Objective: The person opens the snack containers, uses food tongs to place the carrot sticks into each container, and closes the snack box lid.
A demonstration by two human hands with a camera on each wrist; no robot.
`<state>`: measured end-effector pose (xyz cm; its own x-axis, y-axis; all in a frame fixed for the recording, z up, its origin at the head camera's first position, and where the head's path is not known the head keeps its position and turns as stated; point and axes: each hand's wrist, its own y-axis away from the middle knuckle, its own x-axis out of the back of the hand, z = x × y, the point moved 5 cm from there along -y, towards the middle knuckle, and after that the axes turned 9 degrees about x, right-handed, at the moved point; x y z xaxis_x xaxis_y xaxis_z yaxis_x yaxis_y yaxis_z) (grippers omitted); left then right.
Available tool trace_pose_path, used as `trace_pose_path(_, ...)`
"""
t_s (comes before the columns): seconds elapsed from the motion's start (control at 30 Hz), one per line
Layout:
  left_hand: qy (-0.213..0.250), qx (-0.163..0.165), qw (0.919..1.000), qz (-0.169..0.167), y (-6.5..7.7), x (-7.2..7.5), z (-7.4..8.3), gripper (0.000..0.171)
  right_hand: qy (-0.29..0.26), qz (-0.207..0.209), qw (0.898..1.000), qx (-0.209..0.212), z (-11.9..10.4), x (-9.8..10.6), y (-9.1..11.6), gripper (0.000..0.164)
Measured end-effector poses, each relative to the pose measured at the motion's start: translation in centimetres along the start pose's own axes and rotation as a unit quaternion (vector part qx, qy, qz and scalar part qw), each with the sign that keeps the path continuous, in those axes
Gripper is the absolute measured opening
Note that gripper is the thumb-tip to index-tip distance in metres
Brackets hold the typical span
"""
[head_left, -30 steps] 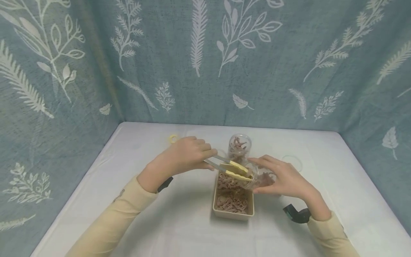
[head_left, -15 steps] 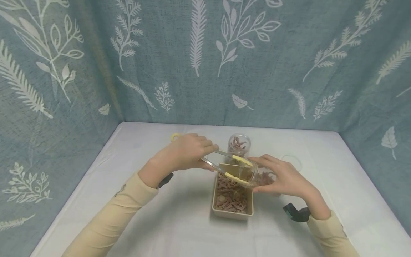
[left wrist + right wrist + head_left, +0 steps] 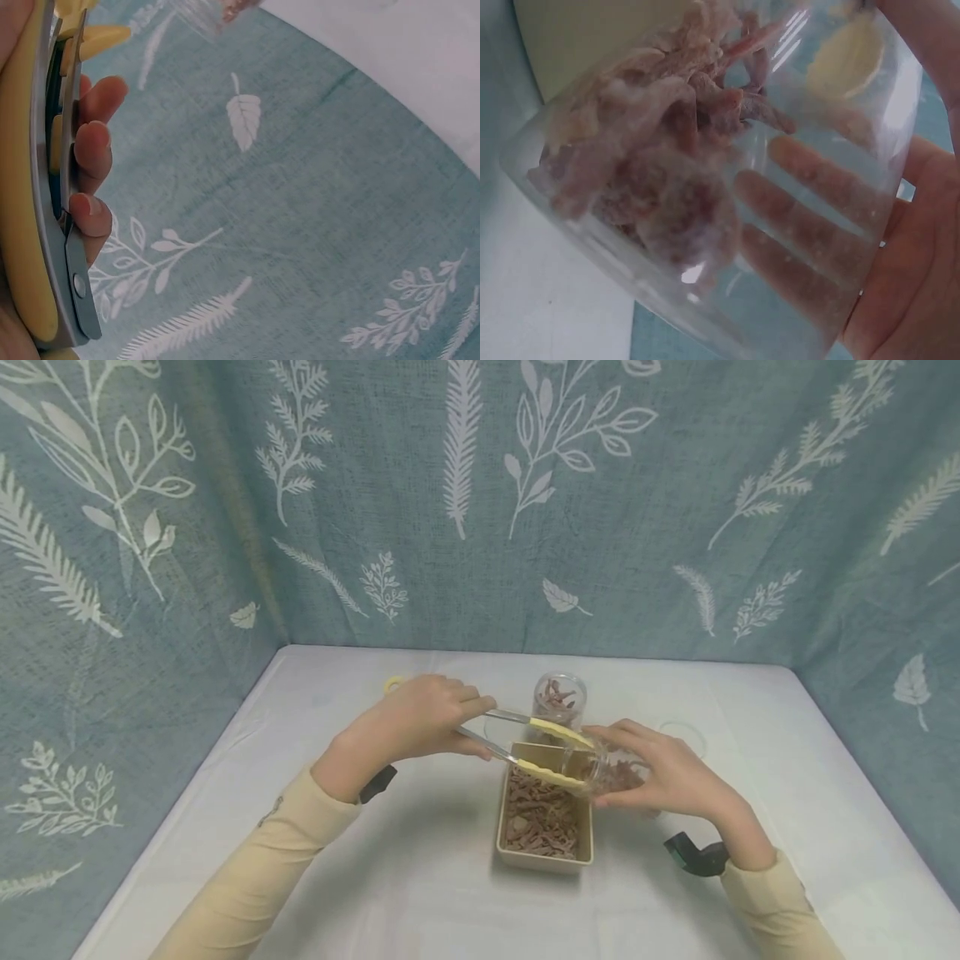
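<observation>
- Left hand point(image 3: 423, 718) grips the metal tongs point(image 3: 551, 774); right hand point(image 3: 667, 772) holds a clear jar point(image 3: 611, 768) with thumb and fingers on either side.
- That jar is tipped over by the far right side of the tan box point(image 3: 543, 863), with its mouth facing left. The tongs' yellow tips are spread at the mouth; I can't tell if they touch it.
- It looks light, hard and smooth, so it could slip. Holding it round its fat middle seems best.
- Brown scraps point(image 3: 645, 150) inside it look soft and bendy, maybe damp, so a gentle pinch should do. More scraps lie in the box.
- The tongs look stiff but springy. Squeezing both arms partway along should work.
- Another jar point(image 3: 558, 697) of scraps stands on the desk point(image 3: 420, 893), past the box's far end.
</observation>
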<state>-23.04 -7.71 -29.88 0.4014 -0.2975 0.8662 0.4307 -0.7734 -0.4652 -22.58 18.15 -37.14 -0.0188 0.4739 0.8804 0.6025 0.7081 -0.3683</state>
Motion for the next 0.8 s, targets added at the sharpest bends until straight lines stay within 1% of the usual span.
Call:
trace_pose_path(0.1, 0.01, 0.009, 0.9999, 0.0, 0.5, -0.1, -0.3, 0.048, -0.006, -0.001, 1.0, 0.004, 0.1, 0.1, 0.0, 0.079)
trace_pose_path(0.2, 0.022, 0.026, 0.9994, -0.008, 1.0, -0.2, -0.6, 0.049, -0.02, 0.0, 1.0, -0.003, 0.2, 0.3, 0.1, 0.08)
trace_pose_path(0.33, 0.057, 0.056, 0.9967, -0.013, 1.8, -0.4, -1.1, 0.05, -0.037, -0.001, 0.999, -0.02, 0.5, 0.6, 0.3, 0.08)
trace_pose_path(0.43, 0.098, 0.082, 0.9917, -0.013, 2.5, -0.7, -1.6, 0.051, -0.05, -0.001, 0.998, -0.03, 0.8, 0.8, 0.6, 0.08)
trace_pose_path(0.53, 0.132, 0.106, 0.9855, -0.015, 3.1, -1.1, -2.1, 0.056, -0.064, 0.004, 0.997, -0.036, 1.2, 1.1, 0.8, 0.08)
trace_pose_path(0.63, 0.155, 0.132, 0.979, -0.017, 3.8, -1.6, -2.5, 0.062, -0.081, 0.011, 0.996, -0.041, 1.7, 1.5, 1.0, 0.079)
trace_pose_path(0.8, 0.182, 0.157, 0.9706, 0.005, 4.8, -1.8, -2.8, 0.061, -0.122, 0.039, 0.991, -0.045, 2.3, 2.5, 1.4, 0.078)
